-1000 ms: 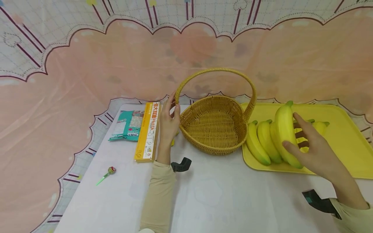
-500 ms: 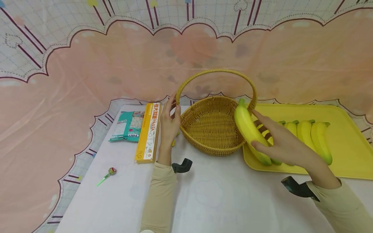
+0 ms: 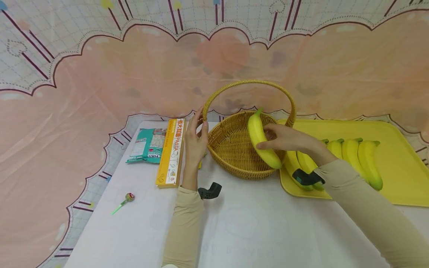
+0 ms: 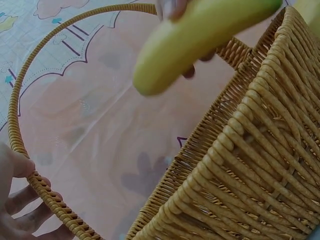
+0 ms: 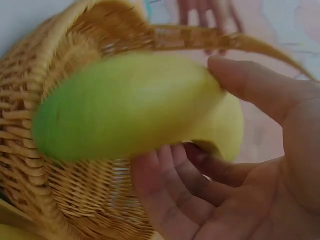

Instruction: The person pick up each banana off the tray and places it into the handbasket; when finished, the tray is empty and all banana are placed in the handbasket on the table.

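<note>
Now one banana [image 3: 263,141] over one basket [image 3: 234,149], five on tray [image 3: 402,167].

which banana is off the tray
The banana gripped by the right hand over the wicker basket; the other bananas lie on the yellow tray.

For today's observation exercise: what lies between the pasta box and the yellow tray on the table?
In the head view, the person's left hand and the wicker basket lie between the pasta box and the yellow tray; the hand grips the basket's handle.
</note>
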The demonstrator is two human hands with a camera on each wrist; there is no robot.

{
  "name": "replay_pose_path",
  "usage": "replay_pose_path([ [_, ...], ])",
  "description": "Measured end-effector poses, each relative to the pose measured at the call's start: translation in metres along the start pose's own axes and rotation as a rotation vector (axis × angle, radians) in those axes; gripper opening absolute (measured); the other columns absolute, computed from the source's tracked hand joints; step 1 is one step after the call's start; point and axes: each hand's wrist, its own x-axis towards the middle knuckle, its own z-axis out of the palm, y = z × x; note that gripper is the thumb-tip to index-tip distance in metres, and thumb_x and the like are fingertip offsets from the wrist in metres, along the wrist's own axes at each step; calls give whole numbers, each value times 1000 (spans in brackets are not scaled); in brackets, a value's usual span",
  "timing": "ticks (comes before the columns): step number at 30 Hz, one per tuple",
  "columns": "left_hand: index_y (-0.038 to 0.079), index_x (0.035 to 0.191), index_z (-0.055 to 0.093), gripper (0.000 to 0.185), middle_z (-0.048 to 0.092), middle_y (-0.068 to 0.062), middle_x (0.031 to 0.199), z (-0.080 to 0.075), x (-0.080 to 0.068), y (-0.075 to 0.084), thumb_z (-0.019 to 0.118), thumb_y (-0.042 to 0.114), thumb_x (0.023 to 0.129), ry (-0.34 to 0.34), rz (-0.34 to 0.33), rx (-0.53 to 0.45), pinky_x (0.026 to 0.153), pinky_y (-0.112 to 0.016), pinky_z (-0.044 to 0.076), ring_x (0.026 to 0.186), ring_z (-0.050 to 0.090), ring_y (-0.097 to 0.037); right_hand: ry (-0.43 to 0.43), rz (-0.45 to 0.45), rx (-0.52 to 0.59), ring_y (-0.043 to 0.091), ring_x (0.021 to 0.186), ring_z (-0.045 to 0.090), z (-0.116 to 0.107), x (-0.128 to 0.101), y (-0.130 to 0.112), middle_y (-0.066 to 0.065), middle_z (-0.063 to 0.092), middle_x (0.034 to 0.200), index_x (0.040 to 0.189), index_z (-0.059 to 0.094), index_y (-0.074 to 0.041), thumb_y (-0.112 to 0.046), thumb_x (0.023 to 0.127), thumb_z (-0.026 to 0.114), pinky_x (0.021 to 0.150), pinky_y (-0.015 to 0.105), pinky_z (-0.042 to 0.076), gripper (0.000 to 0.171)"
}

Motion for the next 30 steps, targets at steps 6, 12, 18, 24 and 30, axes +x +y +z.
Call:
replay_pose_path([
  [6,4,142,41,44,51,-21,131,-2,0,-1,45,5,98,3,-12,3,99,-46,49,122,52,-35,-125,103,12,21,93,65,5,39,-6,13,57,117,133,40,-4,-51,85,62,88,42,54,70],
  [12,9,142,42,45,52,-18,131,-1,4,-20,46,6,98,13,-6,5,98,-45,49,122,52,-33,-233,143,-4,20,92,63,15,70,-21,10,57,104,113,50,-3,-44,87,61,84,35,57,51],
  [18,22,143,42,45,53,-9,132,4,8,-39,47,14,99,14,6,7,96,-42,51,123,53,-25,-353,170,13,19,88,64,27,91,-30,9,59,100,108,51,-3,-38,87,61,83,33,57,41],
  [24,23,142,44,44,54,-7,130,5,8,-39,47,14,99,14,14,11,95,-39,52,121,55,-23,-420,247,-40,19,91,65,38,104,-41,10,59,104,108,53,-4,-40,86,62,83,31,57,42],
  [30,21,143,43,44,53,-10,130,4,8,-40,46,15,99,11,22,1,96,-42,51,121,54,-24,-448,295,-67,18,85,65,50,114,-44,9,61,99,105,54,-4,-41,85,64,80,29,58,43],
])
